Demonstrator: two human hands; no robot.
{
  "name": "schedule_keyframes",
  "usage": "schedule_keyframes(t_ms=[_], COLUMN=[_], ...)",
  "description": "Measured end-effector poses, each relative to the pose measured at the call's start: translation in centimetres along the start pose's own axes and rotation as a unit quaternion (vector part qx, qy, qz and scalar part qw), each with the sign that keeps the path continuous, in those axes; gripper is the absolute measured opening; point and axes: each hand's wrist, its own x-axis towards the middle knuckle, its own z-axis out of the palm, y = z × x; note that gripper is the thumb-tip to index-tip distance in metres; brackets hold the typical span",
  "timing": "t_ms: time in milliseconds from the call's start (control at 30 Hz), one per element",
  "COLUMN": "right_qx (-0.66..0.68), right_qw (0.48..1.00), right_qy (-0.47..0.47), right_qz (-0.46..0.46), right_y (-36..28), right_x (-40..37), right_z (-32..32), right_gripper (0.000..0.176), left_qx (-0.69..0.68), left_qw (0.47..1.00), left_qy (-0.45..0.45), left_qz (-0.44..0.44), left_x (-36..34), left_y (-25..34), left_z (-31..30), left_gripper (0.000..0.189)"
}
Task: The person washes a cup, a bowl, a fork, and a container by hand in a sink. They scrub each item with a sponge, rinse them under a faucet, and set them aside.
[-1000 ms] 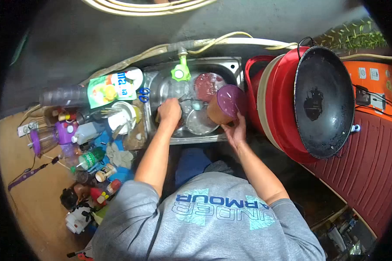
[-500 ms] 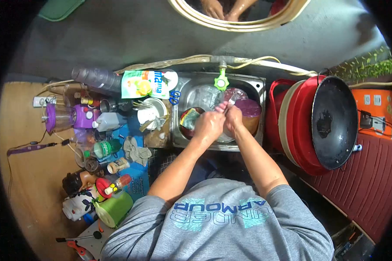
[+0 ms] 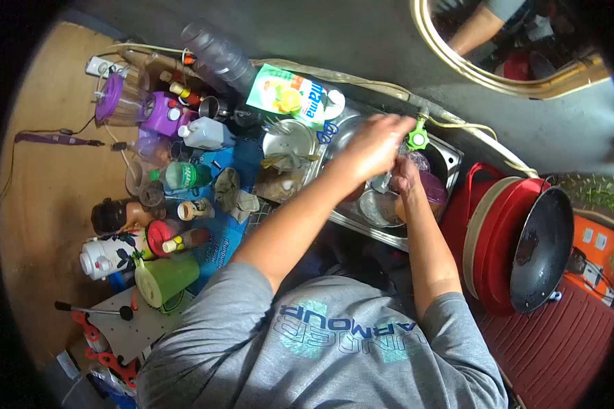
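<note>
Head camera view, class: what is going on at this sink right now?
A person in a grey shirt stands at a steel sink holding dishes. The left hand is raised beside the green tap handle; the right hand is lower, over a metal bowl and a purple container. What either hand grips is unclear. Bottles crowd the counter beside it.

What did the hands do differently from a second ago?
The right hand let go of the purple cup, which now lies in the sink. The left hand rose from the dishes towards the green tap handle. The wok stayed on the red tub.
</note>
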Motion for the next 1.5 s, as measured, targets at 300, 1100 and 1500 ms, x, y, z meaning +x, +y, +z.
schedule_keyframes(t_ms=[300, 1100, 1500], right_qx=[-0.169, -0.217, -0.227], right_qw=[0.971, 0.964, 0.963], right_qy=[0.151, 0.131, 0.139], right_qz=[0.079, 0.081, 0.03], right_y=[1.9, 13.1, 10.9], right_x=[-6.8, -6.5, -7.8], right_z=[3.2, -1.2, 0.2], right_gripper=[0.025, 0.024, 0.024], left_qx=[0.051, 0.031, 0.199], left_qw=[0.964, 0.961, 0.918], left_qy=[-0.002, 0.036, -0.215], left_qz=[-0.261, -0.272, -0.267], left_x=[-11.9, -13.1, -10.4], left_y=[-7.1, -3.9, -16.5], left_z=[-9.3, -0.8, -4.4], left_gripper=[0.016, 0.017, 0.024])
